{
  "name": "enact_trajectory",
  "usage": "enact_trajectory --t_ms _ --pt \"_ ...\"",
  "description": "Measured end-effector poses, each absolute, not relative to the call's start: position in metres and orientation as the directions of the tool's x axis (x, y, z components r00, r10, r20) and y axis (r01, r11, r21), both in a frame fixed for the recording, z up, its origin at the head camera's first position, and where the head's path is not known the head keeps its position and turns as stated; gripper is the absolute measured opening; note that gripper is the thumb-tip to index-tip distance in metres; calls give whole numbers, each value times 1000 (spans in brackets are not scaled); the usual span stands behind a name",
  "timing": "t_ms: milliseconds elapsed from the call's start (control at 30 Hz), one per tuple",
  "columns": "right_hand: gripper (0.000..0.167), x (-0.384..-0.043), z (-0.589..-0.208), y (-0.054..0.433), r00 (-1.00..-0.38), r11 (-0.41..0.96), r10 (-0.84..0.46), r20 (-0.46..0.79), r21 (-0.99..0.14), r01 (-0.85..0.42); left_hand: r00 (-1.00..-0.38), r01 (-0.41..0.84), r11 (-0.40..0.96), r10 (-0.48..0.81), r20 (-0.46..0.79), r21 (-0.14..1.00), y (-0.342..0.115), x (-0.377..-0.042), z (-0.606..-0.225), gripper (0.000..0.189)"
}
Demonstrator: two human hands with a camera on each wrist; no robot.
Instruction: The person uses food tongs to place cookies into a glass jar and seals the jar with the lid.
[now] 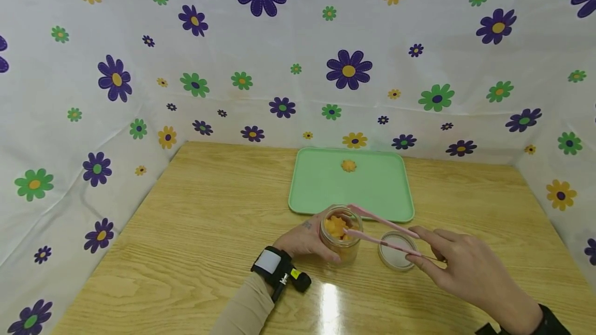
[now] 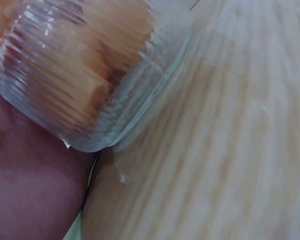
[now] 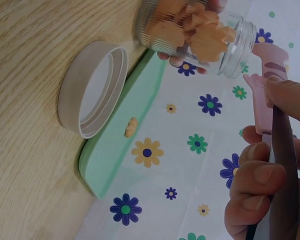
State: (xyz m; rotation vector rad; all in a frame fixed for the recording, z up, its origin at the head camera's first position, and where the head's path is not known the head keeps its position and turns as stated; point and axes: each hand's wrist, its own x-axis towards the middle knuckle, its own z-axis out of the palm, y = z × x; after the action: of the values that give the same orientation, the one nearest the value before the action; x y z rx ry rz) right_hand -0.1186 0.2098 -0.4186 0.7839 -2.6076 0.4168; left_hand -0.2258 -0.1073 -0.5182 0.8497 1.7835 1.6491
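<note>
My left hand (image 1: 304, 237) is wrapped around a clear glass jar (image 1: 343, 253) that stands on the table. Orange flower-shaped pieces (image 1: 335, 225) lie inside it; the left wrist view shows the jar's ribbed wall (image 2: 155, 85) against the palm (image 2: 30, 170). My right hand (image 1: 470, 268) holds pink tongs (image 1: 382, 219) with their arms spread. One tip appears over the jar's mouth, the other by its far rim; whether either touches a piece I cannot tell. In the right wrist view, the fingers (image 3: 260, 175) grip the tongs near the jar's neck (image 3: 240, 47).
Behind the jar lies a green tray (image 1: 391, 185) with one orange piece (image 1: 348, 165) near its far edge. To the jar's right, a round lid (image 1: 395, 261) rests on the wooden table (image 1: 209, 221) beneath the tongs. Flower-printed cloth (image 1: 298, 35) surrounds the table's back and sides.
</note>
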Motion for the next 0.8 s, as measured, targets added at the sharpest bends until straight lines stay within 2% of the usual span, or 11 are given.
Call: enact_trajectory --t_ms 400,633,800 --pt "42 -135 -417 208 -822 790 -395 410 -305 -532 -661 104 70 751 16 992 -109 -226 -520 100" --pt "45 -149 -416 203 -863 839 -358 357 -283 -465 -649 89 62 761 11 994 -107 -226 -519 97" --pt "43 -168 -420 197 -878 837 -343 334 -316 -447 -647 96 60 762 17 994 -107 -226 -517 98"
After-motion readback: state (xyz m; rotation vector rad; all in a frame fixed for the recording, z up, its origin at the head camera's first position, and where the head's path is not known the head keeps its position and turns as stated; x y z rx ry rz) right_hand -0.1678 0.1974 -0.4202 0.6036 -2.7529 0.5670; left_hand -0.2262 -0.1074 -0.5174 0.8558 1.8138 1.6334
